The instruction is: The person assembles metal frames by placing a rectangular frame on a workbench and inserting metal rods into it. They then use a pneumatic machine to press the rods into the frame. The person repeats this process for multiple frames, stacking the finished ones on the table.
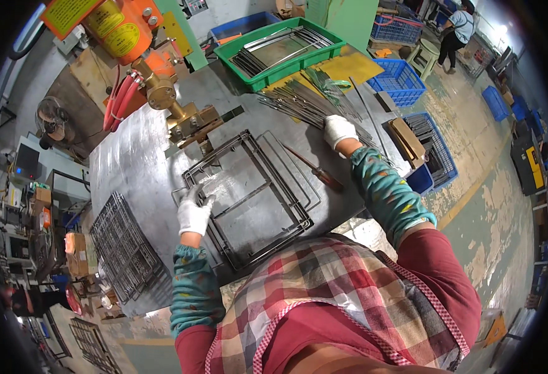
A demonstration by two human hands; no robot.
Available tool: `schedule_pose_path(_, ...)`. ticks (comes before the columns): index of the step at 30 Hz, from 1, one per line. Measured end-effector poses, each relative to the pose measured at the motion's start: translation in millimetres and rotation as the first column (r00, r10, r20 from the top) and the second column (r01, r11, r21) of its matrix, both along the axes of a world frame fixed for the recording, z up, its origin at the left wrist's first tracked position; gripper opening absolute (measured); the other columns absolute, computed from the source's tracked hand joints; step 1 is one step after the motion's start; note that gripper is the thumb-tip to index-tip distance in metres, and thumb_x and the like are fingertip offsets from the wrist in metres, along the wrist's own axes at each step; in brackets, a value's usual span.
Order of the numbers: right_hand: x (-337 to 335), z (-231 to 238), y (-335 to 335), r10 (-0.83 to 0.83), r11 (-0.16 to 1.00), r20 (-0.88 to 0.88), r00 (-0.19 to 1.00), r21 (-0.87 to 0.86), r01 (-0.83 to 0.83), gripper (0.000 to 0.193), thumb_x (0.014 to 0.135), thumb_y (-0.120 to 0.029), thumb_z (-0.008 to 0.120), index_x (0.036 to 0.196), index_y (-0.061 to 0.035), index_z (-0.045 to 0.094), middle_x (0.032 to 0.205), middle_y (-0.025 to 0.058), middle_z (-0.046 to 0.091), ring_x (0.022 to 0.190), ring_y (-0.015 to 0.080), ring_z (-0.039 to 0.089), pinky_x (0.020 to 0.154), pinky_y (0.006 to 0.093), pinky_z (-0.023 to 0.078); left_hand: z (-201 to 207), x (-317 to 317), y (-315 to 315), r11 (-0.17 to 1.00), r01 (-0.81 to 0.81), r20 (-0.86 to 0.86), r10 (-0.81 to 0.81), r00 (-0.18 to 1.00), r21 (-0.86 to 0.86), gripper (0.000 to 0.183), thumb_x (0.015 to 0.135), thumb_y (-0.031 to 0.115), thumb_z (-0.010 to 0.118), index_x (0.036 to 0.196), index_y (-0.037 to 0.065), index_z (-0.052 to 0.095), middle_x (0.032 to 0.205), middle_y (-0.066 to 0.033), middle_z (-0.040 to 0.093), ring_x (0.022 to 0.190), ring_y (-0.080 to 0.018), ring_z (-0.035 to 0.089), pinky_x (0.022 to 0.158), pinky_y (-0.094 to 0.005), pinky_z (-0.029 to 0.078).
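My left hand (pixel 195 212), in a white glove, lies at the left side of a dark rectangular metal frame (pixel 244 201), thumb apart from the fingers. A thin bent wire shows beside it, partly under the hand. On the frame's right side lies another bent wire loop (pixel 314 198). My right hand (pixel 339 131), also gloved, reaches to a loose pile of thin metal rods (pixel 295 100), its fingers curled down onto them; the fingertips are partly hidden. Between the frame and my right arm lies a screwdriver (pixel 325 177) with a brown handle.
A brass-coloured clamp machine (pixel 162 93) with red hoses stands at the table's far left. Behind the rods sits a green tray (pixel 267 80) of metal bars. Stacked wire grids (pixel 124 246) lie at left. Blue crates (pixel 401 82) stand at right; a person (pixel 459 34) stands far back.
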State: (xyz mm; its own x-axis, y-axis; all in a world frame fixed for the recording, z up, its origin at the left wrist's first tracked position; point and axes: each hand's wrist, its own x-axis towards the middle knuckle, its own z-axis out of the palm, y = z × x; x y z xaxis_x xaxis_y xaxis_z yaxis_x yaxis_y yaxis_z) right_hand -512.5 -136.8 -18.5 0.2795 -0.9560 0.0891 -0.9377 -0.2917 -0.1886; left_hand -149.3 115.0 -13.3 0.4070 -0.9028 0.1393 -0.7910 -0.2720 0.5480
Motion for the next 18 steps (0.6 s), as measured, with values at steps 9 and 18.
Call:
schedule_pose_path(9,-15.1,31.0,-1.7,0.019,0.997,0.089,0.996,-0.072,-0.012,0.017,0.081,-0.02,0.053,0.09,-0.0103,0.063,0.084,0.0177,0.065,0.082,0.0361,0.062,0.071,0.0451,0.048,16.7,31.9,46.1,0.954,-0.297,0.132,0.289,0.948,0.048,0.053,0.072,0.033,0.071,0.115,0.007,0.056,0.11,-0.0188,0.059,0.1,-0.0357,0.056,0.087,-0.0415,0.045)
schedule_pose_path(18,39.1,57.0,70.4,-0.171,0.871,0.805,0.568,0.393,-0.295,0.018,0.092,-0.021,0.052,0.09,-0.0033,0.053,0.061,0.0078,0.062,0.039,0.0138,0.051,0.036,0.0281,0.04,-21.7,27.1,37.0,0.935,-0.354,0.114,0.354,0.928,-0.02,0.064,0.067,0.035,0.072,0.121,0.008,0.05,0.109,-0.0179,0.06,0.098,-0.0356,0.057,0.086,-0.0432,0.045)
